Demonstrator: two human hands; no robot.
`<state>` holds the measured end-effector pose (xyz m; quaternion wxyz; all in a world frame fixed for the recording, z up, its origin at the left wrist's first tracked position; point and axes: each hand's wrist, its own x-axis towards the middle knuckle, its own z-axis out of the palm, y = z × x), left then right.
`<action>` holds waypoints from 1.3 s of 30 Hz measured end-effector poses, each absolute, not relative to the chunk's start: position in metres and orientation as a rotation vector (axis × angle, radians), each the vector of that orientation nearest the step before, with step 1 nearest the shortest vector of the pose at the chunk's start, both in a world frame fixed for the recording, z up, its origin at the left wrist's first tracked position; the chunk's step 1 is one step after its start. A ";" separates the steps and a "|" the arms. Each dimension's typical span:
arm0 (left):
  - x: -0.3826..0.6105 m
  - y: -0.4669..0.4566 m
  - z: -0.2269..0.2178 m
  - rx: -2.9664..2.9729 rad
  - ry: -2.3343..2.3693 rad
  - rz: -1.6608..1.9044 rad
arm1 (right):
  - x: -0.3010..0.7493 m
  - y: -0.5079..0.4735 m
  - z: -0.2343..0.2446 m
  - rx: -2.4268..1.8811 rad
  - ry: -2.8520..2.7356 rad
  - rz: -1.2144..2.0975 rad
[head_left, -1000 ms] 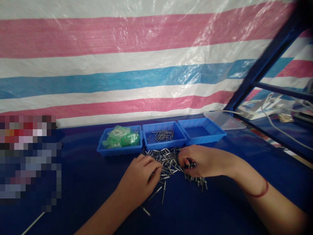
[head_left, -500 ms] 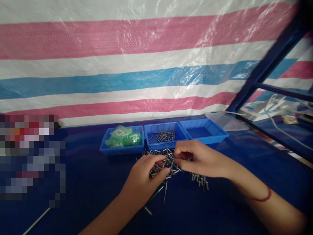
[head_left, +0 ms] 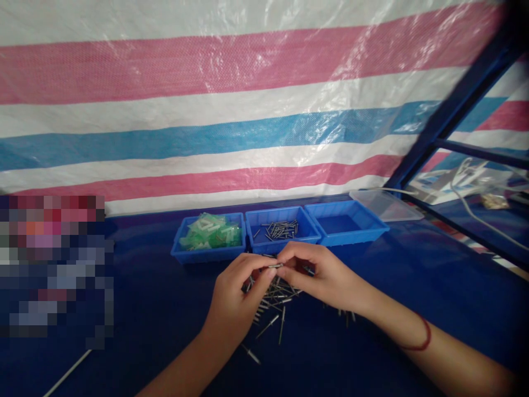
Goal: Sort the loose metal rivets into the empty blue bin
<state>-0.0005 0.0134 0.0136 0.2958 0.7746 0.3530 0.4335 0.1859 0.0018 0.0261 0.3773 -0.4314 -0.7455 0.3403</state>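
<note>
A heap of small metal pins (head_left: 276, 298) lies on the dark blue table (head_left: 157, 309) in front of three blue trays. Both hands hover just above the heap with fingertips meeting. My left hand (head_left: 236, 298) and my right hand (head_left: 314, 273) pinch the two ends of one pin (head_left: 276, 266) between them. The middle tray (head_left: 282, 231) holds several more pins. The left tray (head_left: 210, 238) is filled with green plastic pieces. The right tray (head_left: 346, 223) looks empty. A red string circles my right wrist.
A striped pink, white and blue tarpaulin (head_left: 231, 110) hangs behind the trays. A clear plastic lid (head_left: 386, 204) lies right of the trays. A blue metal frame (head_left: 450, 105) rises at right, with cables beyond it. A thin white rod (head_left: 68, 374) lies at the lower left.
Both hands have lifted off the heap and come together. The right hand moved left from the right side of the heap, and its fingertips now meet the left hand's on one pin.
</note>
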 end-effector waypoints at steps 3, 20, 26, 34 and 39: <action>-0.001 0.015 0.013 2.084 0.946 1.173 | 0.187 0.002 0.025 -1.095 -1.880 0.773; 0.000 0.016 0.006 2.296 1.147 1.013 | 0.207 0.016 0.022 -1.209 -1.910 0.029; 0.001 0.018 0.000 2.313 1.181 0.965 | 0.233 0.022 0.036 -1.407 -2.138 0.098; 0.001 0.020 -0.001 2.314 1.187 0.936 | 0.243 0.016 0.036 -1.666 -2.511 0.365; 0.001 0.019 -0.001 2.339 1.136 0.943 | 0.241 0.022 0.023 -1.750 -2.525 0.365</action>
